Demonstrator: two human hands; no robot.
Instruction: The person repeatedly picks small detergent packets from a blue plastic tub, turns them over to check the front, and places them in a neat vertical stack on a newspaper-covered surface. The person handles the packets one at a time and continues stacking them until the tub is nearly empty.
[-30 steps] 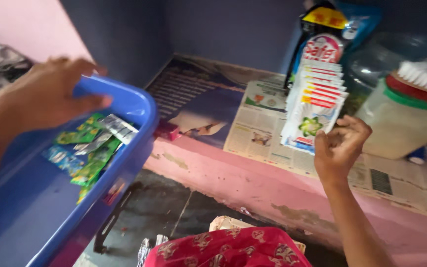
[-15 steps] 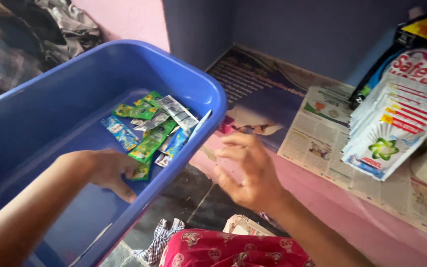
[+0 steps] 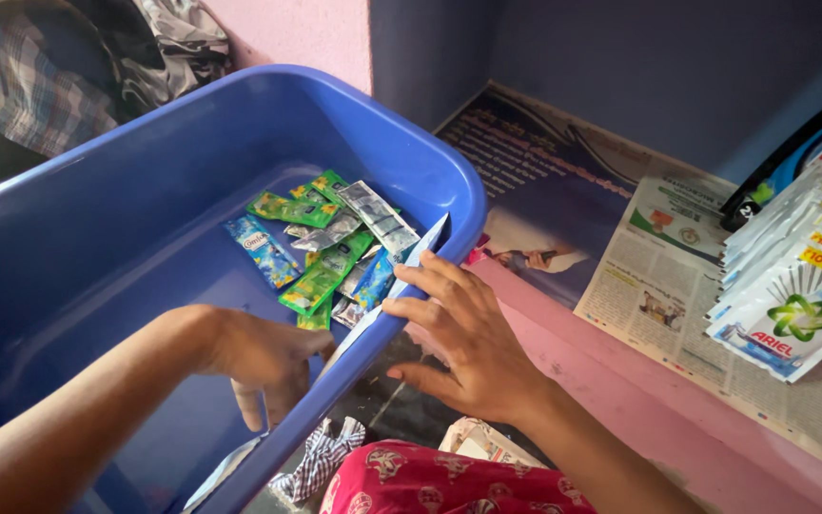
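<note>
A big blue plastic tub (image 3: 240, 86) is tilted in front of me. Several small sachets (image 3: 321, 252), green, blue and silver, lie heaped in its right corner. My left hand (image 3: 264, 357) reaches across the tub's inside and curls over its near rim, gripping it. My right hand (image 3: 463, 333) is at the outside of the rim with its fingers spread. Its fingertips touch a pale sachet (image 3: 425, 246) that leans on the tub's edge.
A pink ledge (image 3: 620, 400) lined with newspaper (image 3: 658, 276) runs along the right, under a dark blue wall. A fanned stack of white detergent sachets (image 3: 792, 276) lies on it. Checked clothes (image 3: 49, 76) are piled at top left. Red patterned fabric (image 3: 430, 481) is below.
My left hand moved from the tub's far edge to its near rim. My right hand left the detergent stack and came to the tub's edge. The view swung left.
</note>
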